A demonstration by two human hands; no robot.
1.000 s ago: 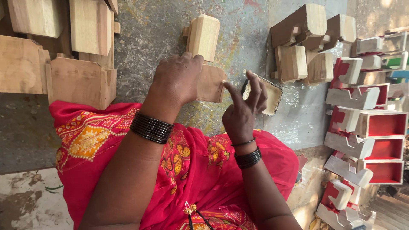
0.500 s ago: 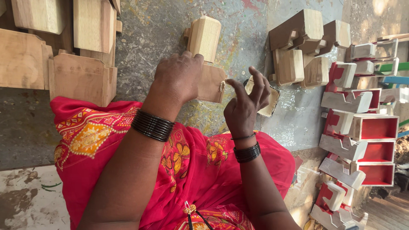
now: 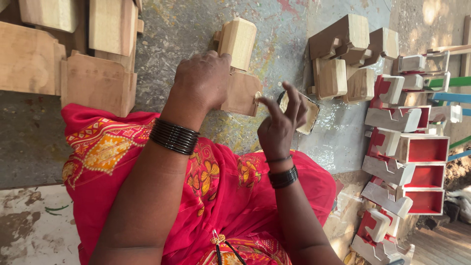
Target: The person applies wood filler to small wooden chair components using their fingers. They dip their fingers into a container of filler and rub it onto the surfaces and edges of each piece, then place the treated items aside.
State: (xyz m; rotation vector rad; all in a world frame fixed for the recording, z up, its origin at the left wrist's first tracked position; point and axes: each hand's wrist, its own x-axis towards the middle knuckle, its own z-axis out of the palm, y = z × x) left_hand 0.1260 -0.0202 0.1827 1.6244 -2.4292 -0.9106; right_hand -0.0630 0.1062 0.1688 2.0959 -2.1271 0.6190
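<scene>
My left hand (image 3: 203,81) grips a bare wooden toy piece (image 3: 240,91) resting on the stained grey floor, with a second block-shaped part (image 3: 237,37) of it sticking out beyond my fingers. My right hand (image 3: 280,122) hovers at the piece's right edge, thumb and forefinger pinched on something small and pale at the wood's corner; what it is I cannot make out. Just behind that hand sits a small square tray (image 3: 308,115) of pale paste. Black bangles ring both wrists, and red patterned cloth (image 3: 211,196) covers my lap.
Unpainted wooden parts (image 3: 98,83) are piled at the upper left. More bare pieces (image 3: 343,54) lie at the upper right. Several red-and-grey painted wooden boxes (image 3: 417,152) are stacked along the right side, beside coloured sticks (image 3: 454,81).
My right hand has shifted left from the paste tray to the wooden piece's edge, fingers now pinched together. My left hand stays clamped on the piece.
</scene>
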